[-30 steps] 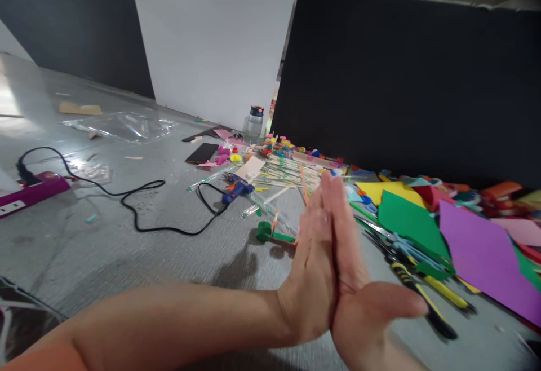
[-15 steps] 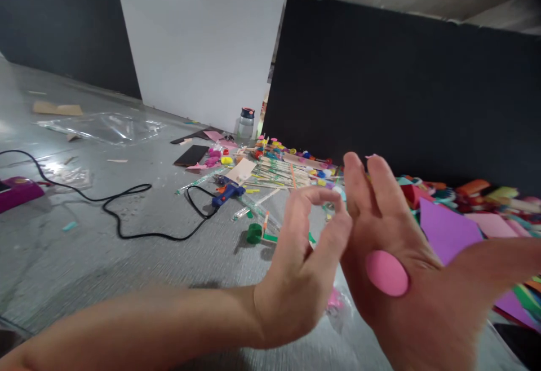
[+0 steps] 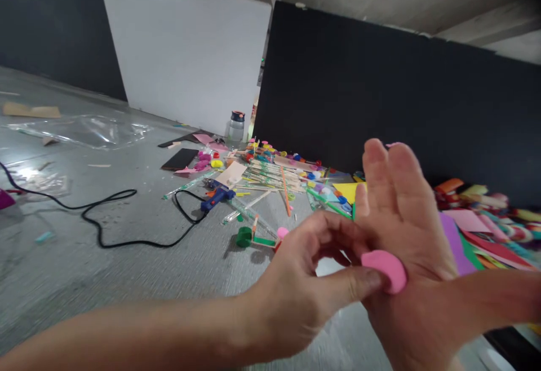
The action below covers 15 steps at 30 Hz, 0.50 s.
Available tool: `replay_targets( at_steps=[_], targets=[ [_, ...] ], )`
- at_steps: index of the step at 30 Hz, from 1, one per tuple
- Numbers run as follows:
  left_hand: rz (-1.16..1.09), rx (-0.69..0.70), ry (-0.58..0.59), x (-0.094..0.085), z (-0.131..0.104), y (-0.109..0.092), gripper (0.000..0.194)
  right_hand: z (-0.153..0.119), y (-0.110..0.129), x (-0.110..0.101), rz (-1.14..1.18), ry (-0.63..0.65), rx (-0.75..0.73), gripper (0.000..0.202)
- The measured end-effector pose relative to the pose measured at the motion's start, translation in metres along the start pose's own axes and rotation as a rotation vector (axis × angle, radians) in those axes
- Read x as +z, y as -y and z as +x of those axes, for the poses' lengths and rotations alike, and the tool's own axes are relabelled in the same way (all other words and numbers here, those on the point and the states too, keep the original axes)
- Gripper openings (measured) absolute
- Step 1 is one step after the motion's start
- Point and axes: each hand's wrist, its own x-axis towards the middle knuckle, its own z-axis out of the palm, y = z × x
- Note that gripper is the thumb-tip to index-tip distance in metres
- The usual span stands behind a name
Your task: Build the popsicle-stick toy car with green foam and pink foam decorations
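Observation:
A flattened pink clay disc (image 3: 394, 269) rests on the palm of my right hand (image 3: 408, 221), its rim slightly bent up. That hand is open, palm facing me, fingers stretched and thumb spread to the right. My left hand (image 3: 300, 281) pinches the disc's near left edge between thumb and fingers; the fingertips behind it are partly hidden. Left of my hands, on the grey surface, stands a small piece with a green roll (image 3: 244, 237), a stick and a green strip. Beside my left hand a small pink round (image 3: 282, 232) shows.
A blue glue gun (image 3: 218, 197) lies with its black cable (image 3: 127, 245) looping left. Behind it are wrapped sticks (image 3: 270, 175) and a water bottle (image 3: 235, 126). Coloured sheets (image 3: 467, 220) lie at right. A black panel (image 3: 359, 89) and a white panel (image 3: 181, 49) stand behind.
My left hand has moved onto the disc and now pinches its edge, bending it. Before, the disc lay flat and untouched by those fingers. The view has shifted slightly right.

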Motion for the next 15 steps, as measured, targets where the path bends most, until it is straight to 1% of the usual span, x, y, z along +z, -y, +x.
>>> replay_targets(
  at_steps=[2,4,5,6,8,9,12,13,15],
  targets=[
    [-0.098,-0.078,0.040,0.000,0.003,-0.004,0.022,0.003,0.002,0.000,0.045,0.023,0.020,0.082],
    [-0.146,-0.125,0.050,-0.001,0.005,-0.009,0.017,0.007,0.004,-0.002,0.102,0.059,0.013,0.097],
    [-0.155,-0.131,0.047,-0.002,0.005,-0.011,0.015,0.009,0.005,-0.004,0.130,0.082,0.016,0.098],
    [-0.156,-0.125,0.043,-0.003,0.006,-0.013,0.015,0.012,0.005,-0.007,0.156,0.106,0.020,0.095],
    [-0.128,-0.087,0.046,-0.005,0.006,-0.019,0.014,0.015,0.006,-0.014,0.170,0.129,0.019,0.079],
    [-0.103,-0.053,0.045,-0.006,0.006,-0.022,0.013,0.016,0.006,-0.017,0.136,0.122,0.014,0.066],
    [-0.023,0.101,-0.002,-0.009,0.006,-0.030,0.016,0.017,0.008,-0.030,-0.082,0.120,-0.007,0.025],
    [0.004,0.148,-0.019,-0.009,0.006,-0.031,0.020,0.016,0.009,-0.033,-0.146,0.144,-0.007,0.017],
    [0.075,0.209,-0.032,-0.010,0.006,-0.032,0.025,0.016,0.011,-0.037,-0.229,0.205,-0.014,0.012]
  ],
)
